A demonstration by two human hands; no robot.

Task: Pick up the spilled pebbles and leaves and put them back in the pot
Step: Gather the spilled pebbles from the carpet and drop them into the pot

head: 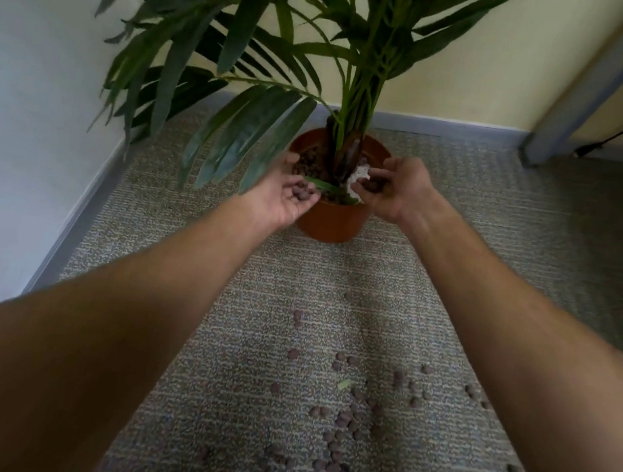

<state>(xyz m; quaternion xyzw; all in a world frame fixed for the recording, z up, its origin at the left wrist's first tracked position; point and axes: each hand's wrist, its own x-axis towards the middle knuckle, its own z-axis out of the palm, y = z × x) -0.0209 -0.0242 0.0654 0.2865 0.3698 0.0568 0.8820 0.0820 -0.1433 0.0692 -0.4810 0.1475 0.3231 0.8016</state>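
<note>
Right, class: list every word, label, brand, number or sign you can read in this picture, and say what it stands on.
None: no readable text appears anywhere.
The pot is plain, with no label showing.
The white patch inside the pot, by the right hand, shows no print.
The walls and carpet carry no signs.

We see two bare forearms entering from the bottom corners of the head view, each ending in a bare hand: the left hand [285,196] and the right hand [395,191]. No sleeve covers either forearm as far back as the frame edge. We find no watch, band or ring on either wrist or on the visible fingers, though motion blur softens the fingers and a thin ring might escape us. Both forearms are broad near the camera and taper toward the wrists.
</note>
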